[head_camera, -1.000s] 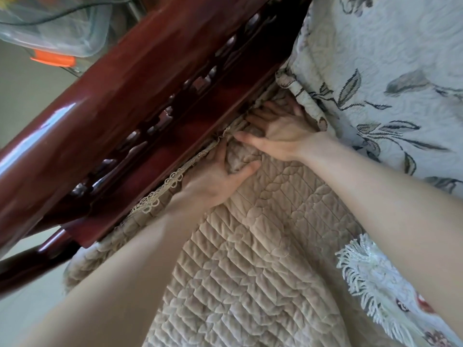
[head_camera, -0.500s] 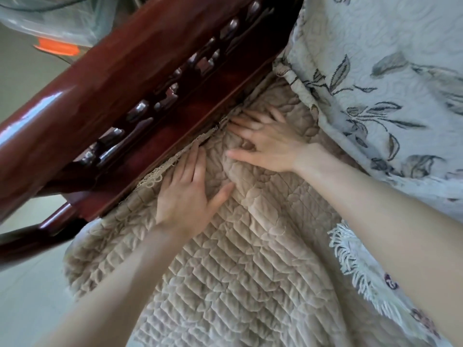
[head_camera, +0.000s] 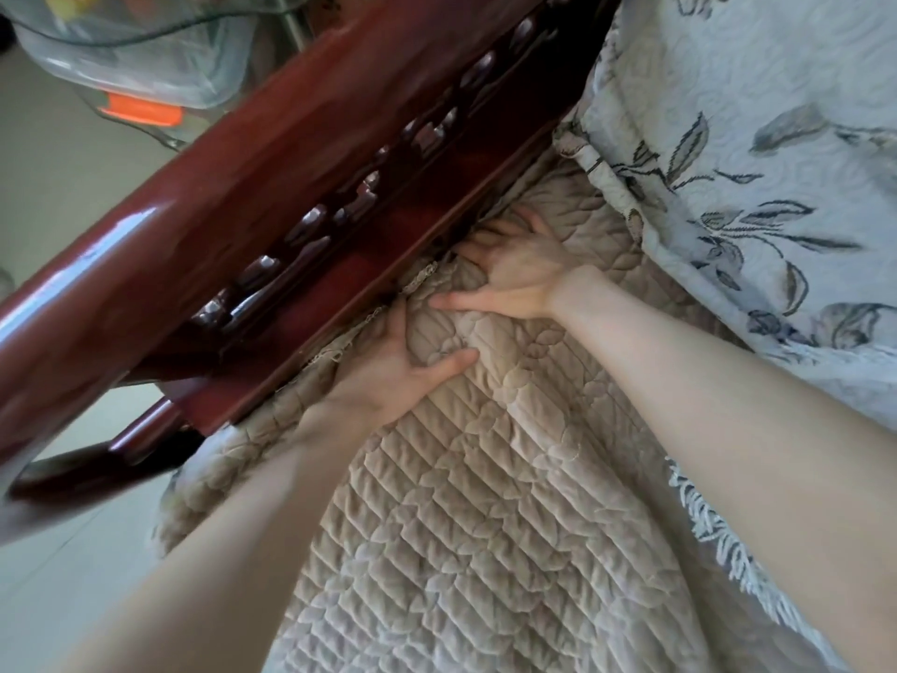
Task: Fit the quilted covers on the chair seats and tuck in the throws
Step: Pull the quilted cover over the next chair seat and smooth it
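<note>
No text, label, brand, number or sign can be read. The quilted cover [head_camera: 485, 502], the floral throw [head_camera: 752, 138] and the wooden chair frame [head_camera: 218, 211] are seen to bear patterns only, and the orange tab [head_camera: 141, 111] on the clear container is too blurred for any writing to be made out.

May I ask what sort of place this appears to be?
Most likely a room in a home, perhaps a living room: a carved, dark-red wooden chair frame, a beige quilted cover spread on its seat, and a floral throw lying over the cover's edge.
</note>
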`<state>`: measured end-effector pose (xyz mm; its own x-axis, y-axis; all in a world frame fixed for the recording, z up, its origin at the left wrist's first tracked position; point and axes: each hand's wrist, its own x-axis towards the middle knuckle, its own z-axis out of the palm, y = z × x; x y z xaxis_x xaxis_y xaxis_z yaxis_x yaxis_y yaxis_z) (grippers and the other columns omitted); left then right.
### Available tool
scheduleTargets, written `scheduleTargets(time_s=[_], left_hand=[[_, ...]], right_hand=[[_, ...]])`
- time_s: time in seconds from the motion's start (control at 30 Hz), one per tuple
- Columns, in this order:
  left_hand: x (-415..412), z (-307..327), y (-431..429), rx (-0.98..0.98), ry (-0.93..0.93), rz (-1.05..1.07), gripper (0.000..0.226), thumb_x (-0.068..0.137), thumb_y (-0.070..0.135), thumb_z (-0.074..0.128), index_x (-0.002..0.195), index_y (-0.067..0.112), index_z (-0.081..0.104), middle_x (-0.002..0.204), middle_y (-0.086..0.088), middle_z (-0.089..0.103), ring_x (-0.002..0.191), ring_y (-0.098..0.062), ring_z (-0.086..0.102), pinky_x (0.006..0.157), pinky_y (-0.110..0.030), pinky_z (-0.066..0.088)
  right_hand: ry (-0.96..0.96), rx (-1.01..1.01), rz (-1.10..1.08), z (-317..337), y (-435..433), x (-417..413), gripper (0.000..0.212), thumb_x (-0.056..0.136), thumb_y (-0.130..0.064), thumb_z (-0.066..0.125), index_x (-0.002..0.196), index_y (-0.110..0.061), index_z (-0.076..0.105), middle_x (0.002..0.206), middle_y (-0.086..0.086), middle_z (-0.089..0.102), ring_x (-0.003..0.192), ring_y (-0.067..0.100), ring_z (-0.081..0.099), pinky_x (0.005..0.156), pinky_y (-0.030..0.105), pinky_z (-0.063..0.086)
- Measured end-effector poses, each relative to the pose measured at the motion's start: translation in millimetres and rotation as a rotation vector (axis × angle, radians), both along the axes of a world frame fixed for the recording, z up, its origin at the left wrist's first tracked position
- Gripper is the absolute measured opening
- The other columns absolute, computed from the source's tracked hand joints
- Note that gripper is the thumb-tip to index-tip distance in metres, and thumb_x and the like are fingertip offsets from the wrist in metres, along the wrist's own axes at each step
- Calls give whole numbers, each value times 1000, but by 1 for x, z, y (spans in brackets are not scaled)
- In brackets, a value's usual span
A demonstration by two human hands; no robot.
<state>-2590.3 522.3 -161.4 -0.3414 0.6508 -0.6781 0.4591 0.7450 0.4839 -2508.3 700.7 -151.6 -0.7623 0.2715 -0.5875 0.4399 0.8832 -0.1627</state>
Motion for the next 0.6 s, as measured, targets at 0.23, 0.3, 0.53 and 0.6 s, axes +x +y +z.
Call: scheduleTargets(time_s=[0.23, 0.3, 0.53, 0.6], left_hand=[[19, 39, -71, -10, 360, -157, 110, 76, 85, 27, 154, 12, -2, 162, -6, 12, 147, -17, 15, 117, -30, 17], [14, 37, -66, -80, 276, -120, 115, 73, 86, 33, 154, 16, -7, 162, -5, 10, 147, -18, 15, 115, -32, 23], [-9, 3, -50, -77, -15, 45, 128, 53, 88, 56, 154, 29, 3, 160, 2, 16, 144, -18, 23, 115, -32, 22], [-6, 14, -63, -64, 20, -3, 125, 58, 87, 55, 154, 27, 2, 159, 1, 19, 142, -19, 28, 113, -31, 25]], right_hand=[[41, -44, 66, 18, -41, 23, 89, 84, -80, 24, 155, -27, 15, 162, -9, 13, 149, 13, 1, 119, 44, -9], [61, -68, 58, 18, -41, 15, 88, 84, -80, 28, 154, -26, 19, 161, -8, 18, 148, 15, 6, 119, 42, -4], [-37, -54, 59, 7, -42, -11, 93, 78, -87, 25, 151, -30, 27, 158, -7, 26, 147, 17, 13, 118, 44, 1], [-72, -55, 57, 15, -55, -16, 98, 75, -90, 25, 152, -29, 27, 159, -4, 26, 147, 19, 13, 118, 48, 1]])
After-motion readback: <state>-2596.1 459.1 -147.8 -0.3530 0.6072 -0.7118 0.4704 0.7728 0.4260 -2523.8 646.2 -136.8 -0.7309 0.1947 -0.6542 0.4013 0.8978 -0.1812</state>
